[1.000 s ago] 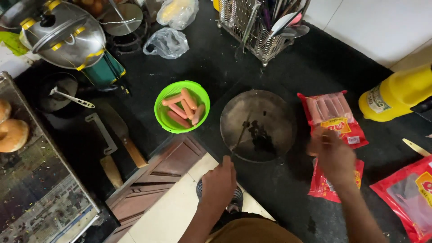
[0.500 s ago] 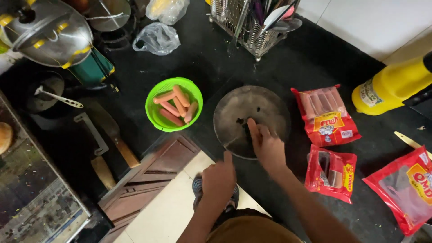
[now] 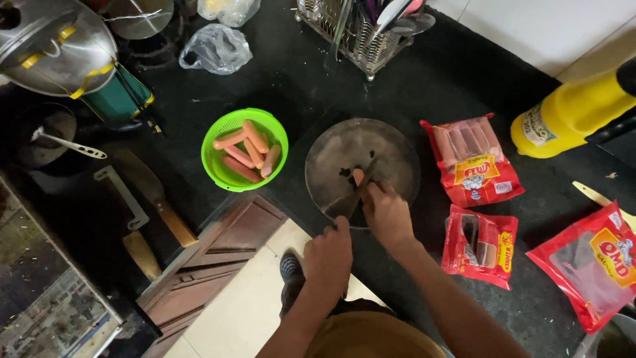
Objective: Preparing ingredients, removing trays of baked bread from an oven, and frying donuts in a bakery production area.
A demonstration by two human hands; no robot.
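Far out to the left of both hands: a shiny metal pot lid (image 3: pixel 50 50) with yellow bands, and a green box (image 3: pixel 119 99) just under it. Below those, a ladle (image 3: pixel 69 146) in a dark pan, then two wooden-handled tools (image 3: pixel 159 205) flat on the black counter (image 3: pixel 278 79). Up above, a crumpled clear plastic bag (image 3: pixel 215 46).

Closer in, still left of the hands: a bright green bowl (image 3: pixel 218 176) with a few pink sausages (image 3: pixel 248 152) inside.

Next, the left hand (image 3: pixel 330 255), just below the near rim of a round dark metal plate (image 3: pixel 344 149). Curled shut, with a thin dark knife (image 3: pixel 349 199) running up from it onto the plate. Could not tell how tightly the fingers wrapped the handle.

Right beside it, the right hand (image 3: pixel 386 215), resting on the plate with fingers bunched together, pressed down on a small pink sausage piece (image 3: pixel 358 176). That piece sat near the middle of the plate, right at the fingertips, with the knife touching or just beside it. A few dark specks around it.

Well above the hands: a wire rack (image 3: pixel 361 30) full of utensils.

To the right of the right hand: a red sausage pack (image 3: pixel 474 162) beside the plate, a second opened red pack (image 3: pixel 480 245) below it near the forearm. Farther right, a yellow bottle (image 3: pixel 570 113) lying tilted, and a bigger red packet (image 3: pixel 593 265) at the edge.
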